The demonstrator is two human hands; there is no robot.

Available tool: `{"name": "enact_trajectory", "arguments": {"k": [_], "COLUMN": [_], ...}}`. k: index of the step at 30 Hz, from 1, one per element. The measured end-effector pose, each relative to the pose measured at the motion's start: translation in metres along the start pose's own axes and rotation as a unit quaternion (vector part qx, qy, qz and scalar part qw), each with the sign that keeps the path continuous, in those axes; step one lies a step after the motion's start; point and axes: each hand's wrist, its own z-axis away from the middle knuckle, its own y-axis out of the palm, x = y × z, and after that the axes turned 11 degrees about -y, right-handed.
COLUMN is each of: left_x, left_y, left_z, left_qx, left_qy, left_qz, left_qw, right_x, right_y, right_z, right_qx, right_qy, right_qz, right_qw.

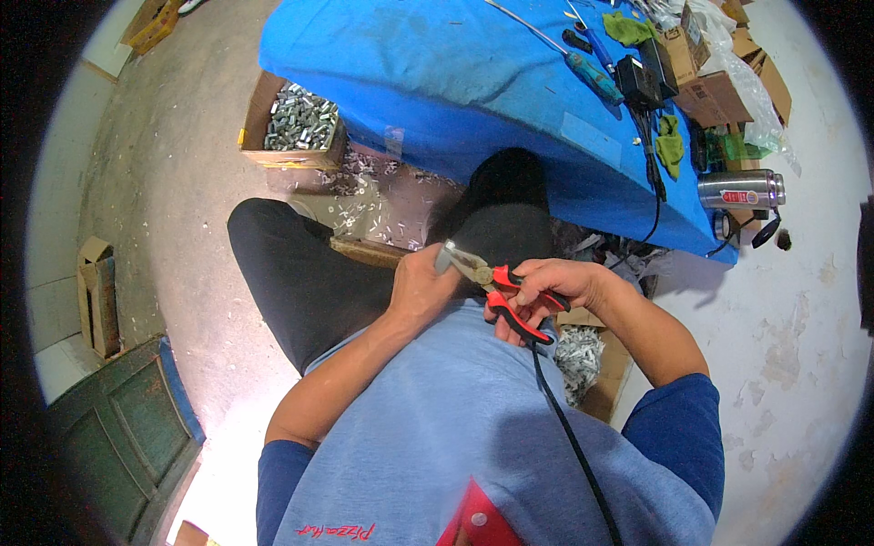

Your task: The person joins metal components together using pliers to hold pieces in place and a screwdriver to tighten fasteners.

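My right hand (544,284) is wrapped round the handles of a pair of pliers (483,275), red and black, with the handles spread apart. The jaws point left, toward my left hand (423,284). Between the fingers of that hand is a small grey metal piece (443,258), which the plier tips meet. Its exact kind is too small to make out, and the fingers partly hide it. Both hands are above my lap, in front of the blue shirt. A black cord (569,428) runs down over the shirt from beneath the pliers.
A table under a blue cloth (437,82) stands ahead, bearing a screwdriver (594,77), a black power adapter (639,84) and green rags (669,146). A steel flask (739,189) lies at the right. Beyond my left knee, a cardboard box (291,159) holds many small metal parts; scraps litter the floor.
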Motion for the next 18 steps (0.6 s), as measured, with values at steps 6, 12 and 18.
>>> {"name": "enact_trajectory", "arguments": {"k": [6,12,18], "left_x": [-0.008,-0.014,-0.012], "left_y": [-0.002,-0.004,-0.002], "left_z": [0.003,0.005,0.004], "left_qx": [-0.019,-0.020,-0.021], "left_qy": [0.005,0.000,0.007], "left_qz": [-0.008,0.002,0.002], "left_qw": [1.000,1.000,1.000], "right_x": [-0.002,-0.002,-0.004], "right_y": [-0.003,-0.001,-0.002], "right_z": [0.002,0.005,0.003], "right_qx": [0.002,0.017,0.018], "right_qy": [-0.006,-0.006,-0.002], "right_qz": [-0.014,0.013,0.018], "right_qw": [1.000,1.000,1.000]}}
